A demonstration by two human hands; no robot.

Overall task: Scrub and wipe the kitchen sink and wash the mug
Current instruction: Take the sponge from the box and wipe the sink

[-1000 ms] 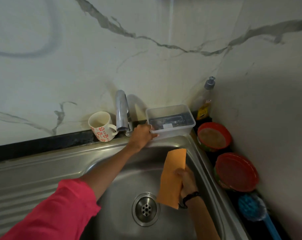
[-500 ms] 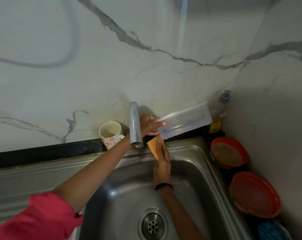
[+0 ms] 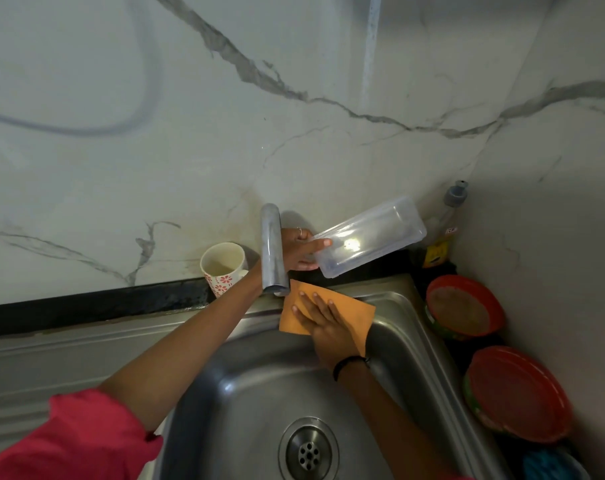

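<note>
My right hand presses an orange cloth flat on the back rim of the steel sink, fingers straight. My left hand reaches behind the chrome tap and holds a clear plastic box by its end, tilted up off the ledge. A white mug with red flowers stands on the black ledge left of the tap. The drain lies at the bottom of the basin.
Two red bowls stand along the right ledge, a soap bottle in the corner behind them, a blue brush at the lower right. Marble wall runs behind and to the right. The ribbed drainboard lies left.
My left hand lifted and tilted the plastic box off the sink's back rim. My right hand carried the cloth up from the basin and spread it flat where the box stood.
</note>
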